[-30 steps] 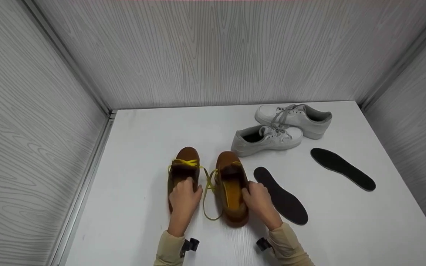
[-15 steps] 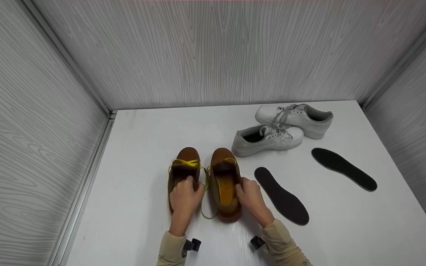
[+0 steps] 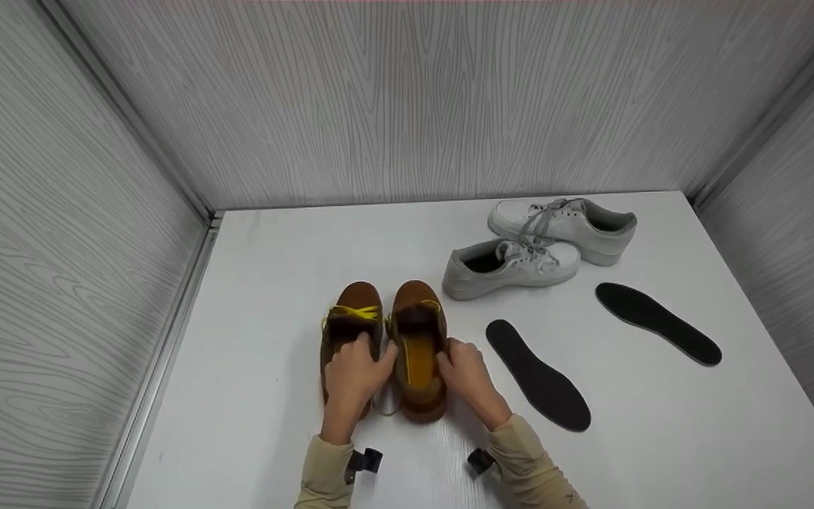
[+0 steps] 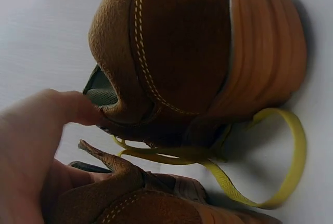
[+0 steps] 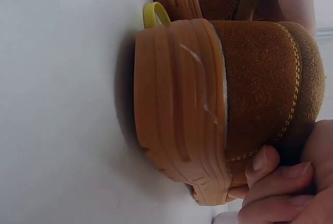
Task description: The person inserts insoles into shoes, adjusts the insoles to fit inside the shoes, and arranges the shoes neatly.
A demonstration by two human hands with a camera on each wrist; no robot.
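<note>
Brown suede makes up the left brown shoe [image 3: 347, 326], which stands on the white bench [image 3: 273, 268] with its toe pointing away from me; my left hand [image 3: 354, 371] comes over its heel end and grips the inner side of its opening, fingers dipped inside, thumb reaching over towards its partner; just beside it stands the right brown shoe [image 3: 419, 353], its long axis nearly parallel, so what matters is the narrow gap between the two inner walls; my right hand [image 3: 469, 371] is the nearer to that second shoe's outer side and holds its rim there, thumb at the opening; farther right and behind sit a near white sneaker [image 3: 474, 283] and a far white sneaker [image 3: 594, 244], with a near black insole [image 3: 540, 378] and a far black insole [image 3: 658, 324] lying slantwise in front of them; my left wrist view shows a yellow lace [image 4: 297, 156] looping from the gap onto the bench, mostly lost from above, though I cannot tell whether that thumb touches the right shoe's collar; my right wrist view shows curled fingertips along the outer wall, which the head view hides.
</note>
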